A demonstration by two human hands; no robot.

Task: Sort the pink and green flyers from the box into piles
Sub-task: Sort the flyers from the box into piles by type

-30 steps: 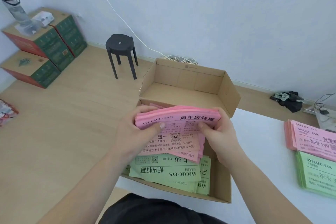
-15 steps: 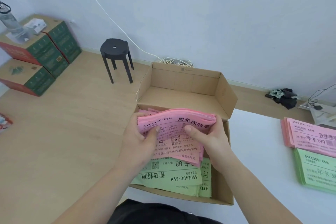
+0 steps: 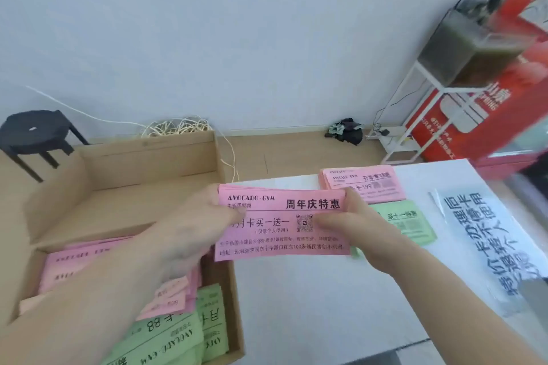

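**Pale wall, white table: a pink stack held between box and piles**

Pale blue-grey wall and wooden floor lie behind a white table (image 3: pixel 311 305). On the table's left part stands an open cardboard box (image 3: pixel 148 157). Both hands hold a stack of pink flyers (image 3: pixel 281 225) level in the air, just right of the box. The left hand (image 3: pixel 204 222) grips its left end with the thumb on top. The right hand (image 3: pixel 355 225) pinches its right end the same way, with the fingers curled underneath.

The top sheet reads "AVOCADO·GYM", "周年庆特惠", "月卡买一送一" and "(仅限个人使用)", with a QR code beside the right thumb.

More pink flyers (image 3: pixel 77 264) lie loose in the box. Beside them are green flyers (image 3: pixel 166 338) showing "88" and "AVOCADO·GYM" upside down.

Further right on the table sits a pink pile (image 3: pixel 367 184) headed "开学季特惠", with "卡199" below. Just in front of it, a green pile (image 3: pixel 415 222) is marked "双十一特惠". A large printed sheet (image 3: pixel 486 246) with big black characters lies near the right edge, too blurred to read surely.

On the floor stand a black stool (image 3: pixel 32 130) and a white stand (image 3: pixel 415 109) carrying a murky tank (image 3: pixel 468 50). A red banner (image 3: pixel 489 104) stands behind the tank.
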